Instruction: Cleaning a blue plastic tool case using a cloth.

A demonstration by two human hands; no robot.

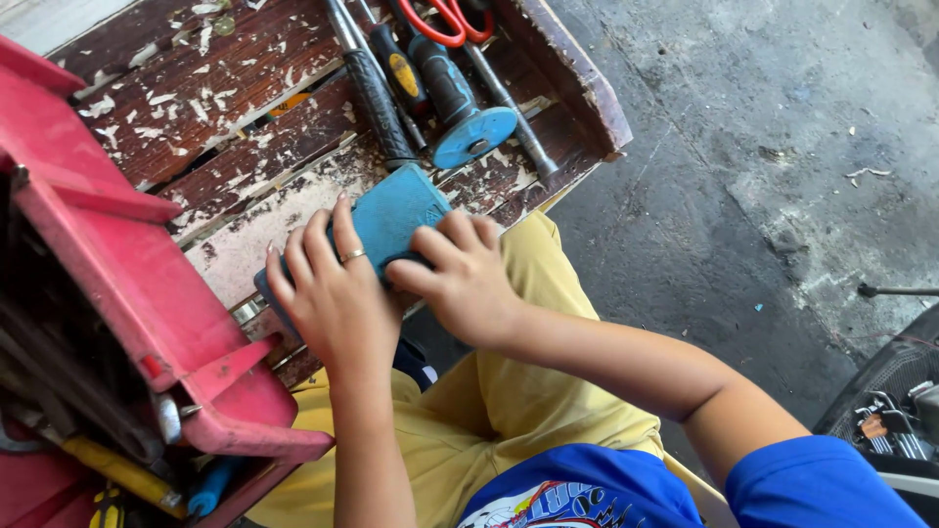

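A flat teal-blue case [396,212] lies at the near edge of a worn wooden board [225,127] with flaking paint. My left hand [333,293], with a ring on one finger, wraps over the case's left end. On the case's right end rests my right hand [465,274], fingers curled over its near edge. Both hands grip the case, which hides its lower half.
A red toolbox [147,293] with tools inside stands at the left. On the board behind lie a black-handled tool [377,103], a chisel with a blue round guard [469,132], a screwdriver and red-handled scissors [445,20]. Grey concrete floor [743,176] is to the right.
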